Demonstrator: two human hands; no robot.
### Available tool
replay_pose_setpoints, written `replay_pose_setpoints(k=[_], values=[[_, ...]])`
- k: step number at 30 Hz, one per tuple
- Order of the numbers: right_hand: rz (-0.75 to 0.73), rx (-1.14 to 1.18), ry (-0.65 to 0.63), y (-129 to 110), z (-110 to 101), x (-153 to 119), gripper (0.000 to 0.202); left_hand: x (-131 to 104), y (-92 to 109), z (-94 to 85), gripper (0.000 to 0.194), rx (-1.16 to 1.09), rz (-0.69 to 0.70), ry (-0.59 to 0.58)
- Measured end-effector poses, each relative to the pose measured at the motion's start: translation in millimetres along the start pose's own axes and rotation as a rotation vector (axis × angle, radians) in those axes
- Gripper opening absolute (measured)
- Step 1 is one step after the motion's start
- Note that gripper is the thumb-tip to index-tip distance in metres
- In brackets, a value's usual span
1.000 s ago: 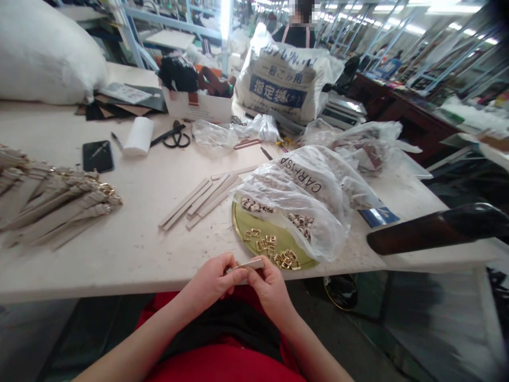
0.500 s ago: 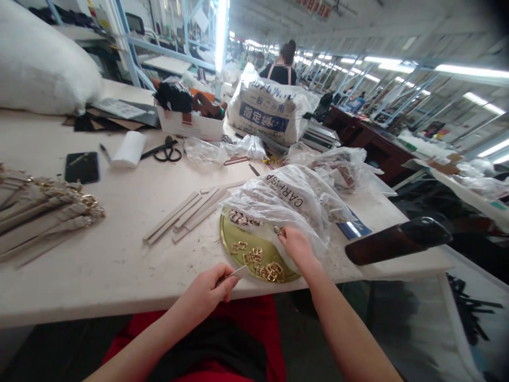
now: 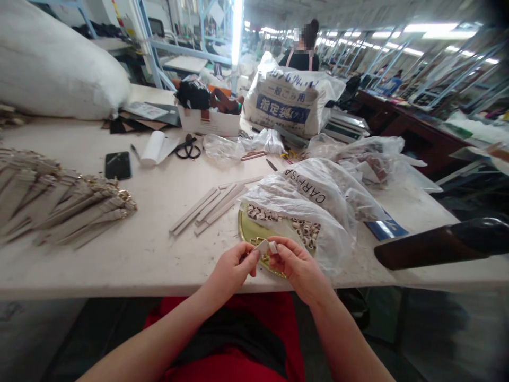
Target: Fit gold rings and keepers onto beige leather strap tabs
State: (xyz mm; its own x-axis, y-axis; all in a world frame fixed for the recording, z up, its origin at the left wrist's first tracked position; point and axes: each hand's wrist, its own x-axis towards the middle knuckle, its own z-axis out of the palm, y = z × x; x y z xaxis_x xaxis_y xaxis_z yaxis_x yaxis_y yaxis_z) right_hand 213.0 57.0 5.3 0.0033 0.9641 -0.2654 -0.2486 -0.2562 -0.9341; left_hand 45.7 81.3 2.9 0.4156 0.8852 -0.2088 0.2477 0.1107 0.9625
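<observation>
My left hand (image 3: 235, 266) pinches a beige strap (image 3: 261, 246), its pointed tip sticking out past my fingers. Between the thumb and fingertips of my right hand (image 3: 299, 268) is a small beige loop (image 3: 273, 247), close beside the strap's tip. Both hands are over the near edge of a gold-green tray (image 3: 247, 228). Gold buckles on the tray are partly hidden behind my hands. More beige loops (image 3: 308, 231) lie under and at the mouth of a clear plastic bag (image 3: 294, 193) marked with black letters.
Loose beige strips (image 3: 218, 204) lie left of the tray, and a heap of straps with gold buckles (image 3: 79, 201) further left. Black scissors (image 3: 188, 149), a phone (image 3: 117, 165) and a paper roll (image 3: 153, 148) are behind. A dark bottle (image 3: 437, 244) lies at right.
My right hand has come away from the bag's mouth with a small loop and moved next to the strap tip in my left hand. The camera view has swung left.
</observation>
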Motion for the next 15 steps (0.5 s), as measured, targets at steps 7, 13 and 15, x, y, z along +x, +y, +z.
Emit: replay_pose_setpoints(k=[7, 13, 15], values=[[0.079, 0.017, -0.063, 19, 11, 0, 0.035, -7, -11, -5.5, 0.026, 0.058, -0.033, -0.026], [0.164, 0.103, -0.072, 18, 6, -3, 0.029, -8, -10, -3.7, 0.025, 0.068, -0.051, -0.052], [0.186, 0.147, -0.059, 19, 5, -3, 0.026, -9, -8, -3.9, 0.025, 0.066, -0.055, -0.047]])
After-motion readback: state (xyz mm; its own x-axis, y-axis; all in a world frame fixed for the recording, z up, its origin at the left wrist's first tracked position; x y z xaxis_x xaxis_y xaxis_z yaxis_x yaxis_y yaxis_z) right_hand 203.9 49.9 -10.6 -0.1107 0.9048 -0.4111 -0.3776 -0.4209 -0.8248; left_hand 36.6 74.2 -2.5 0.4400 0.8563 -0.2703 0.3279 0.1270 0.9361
